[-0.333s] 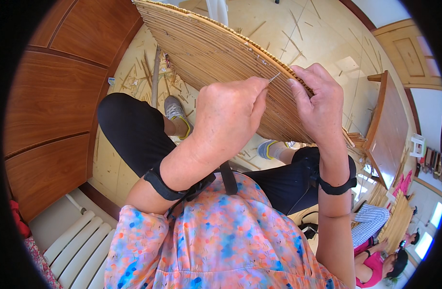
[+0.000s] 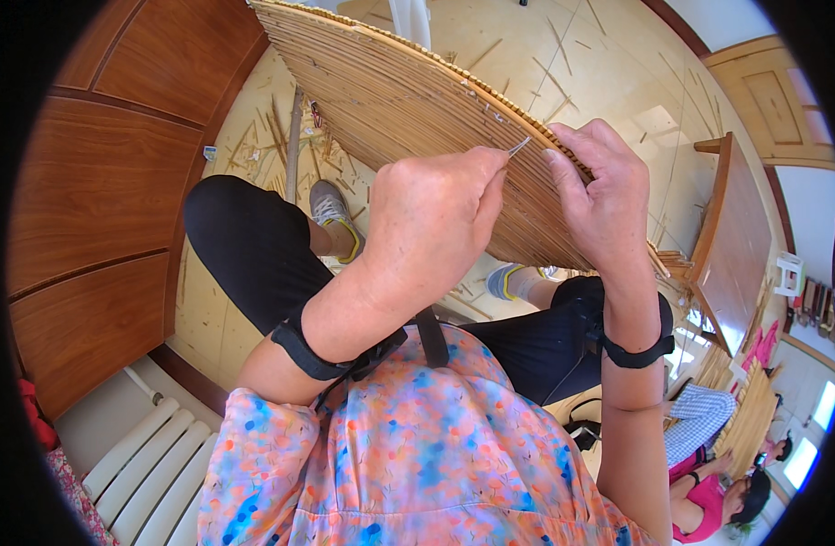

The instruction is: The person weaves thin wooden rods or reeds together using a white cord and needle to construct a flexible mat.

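A large mat [image 2: 408,100] of thin brown stalks laid side by side stands tilted in front of me, its curved, bound rim running along the upper edge. My left hand [image 2: 440,209] is closed in a pinch close to this rim. From its fingertips a thin pale strand [image 2: 519,146] reaches to the rim; whether it is thread or a needle I cannot tell. My right hand [image 2: 608,187] grips the mat's rim just to the right, thumb on the near face and fingers curled over the far side.
Loose stalk pieces [image 2: 554,77] litter the tiled floor. Wooden cabinets [image 2: 108,182] rise on the left above a white radiator [image 2: 153,464]. A wooden table [image 2: 731,246] lies on its side at right. Beyond it, a person in pink [image 2: 704,505] sits near more stalks.
The pale strand looks slightly more curved than before. Both hands and the mat have stayed almost where they were.
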{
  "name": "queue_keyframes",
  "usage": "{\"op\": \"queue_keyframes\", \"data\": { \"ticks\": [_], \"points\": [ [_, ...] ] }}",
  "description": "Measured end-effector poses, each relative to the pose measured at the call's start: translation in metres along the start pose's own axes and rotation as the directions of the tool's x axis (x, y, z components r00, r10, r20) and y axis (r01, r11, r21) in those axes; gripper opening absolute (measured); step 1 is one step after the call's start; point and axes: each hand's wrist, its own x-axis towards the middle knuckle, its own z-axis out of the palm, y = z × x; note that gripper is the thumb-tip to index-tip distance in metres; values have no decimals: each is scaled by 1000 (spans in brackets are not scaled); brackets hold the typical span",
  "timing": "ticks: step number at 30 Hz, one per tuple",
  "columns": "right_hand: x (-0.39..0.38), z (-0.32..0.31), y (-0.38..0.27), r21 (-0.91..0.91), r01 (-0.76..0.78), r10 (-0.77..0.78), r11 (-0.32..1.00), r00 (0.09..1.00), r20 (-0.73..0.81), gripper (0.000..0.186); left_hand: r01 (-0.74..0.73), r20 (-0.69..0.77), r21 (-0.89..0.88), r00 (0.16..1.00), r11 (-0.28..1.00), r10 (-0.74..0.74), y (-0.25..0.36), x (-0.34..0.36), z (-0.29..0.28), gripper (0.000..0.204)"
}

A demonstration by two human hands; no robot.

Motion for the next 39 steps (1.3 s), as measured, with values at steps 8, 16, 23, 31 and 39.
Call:
{"op": "queue_keyframes", "data": {
  "ticks": [8, 16, 23, 31, 39],
  "points": [
    [-1, 0, -1, -15, 7, -7, 1000, 1000, 8, 21, -5, 10, 29, 1000, 1000, 4, -1, -2, 0, 12],
    [-2, 1, 0, -2, 18, -18, 1000, 1000, 0, 22, -13, -32, 24, 999, 1000, 14, -3, -3, 3, 6],
    [-7, -1, -6, 16, 5, -5, 1000, 1000, 19, 22, 36, 51, 3, 998, 999, -36, 2, -2, -11, 12],
    [-26, 9, -36, -97, 79, -80, 992, 997, -5, 23, 187, 256, 35, 948, 982, -190, 11, -6, -45, 11],
    [-66, 17, -70, -77, 73, -75, 994, 997, -22, 34, 440, 324, -64, 858, 896, -399, 17, -40, -64, 11]
  ]
}}
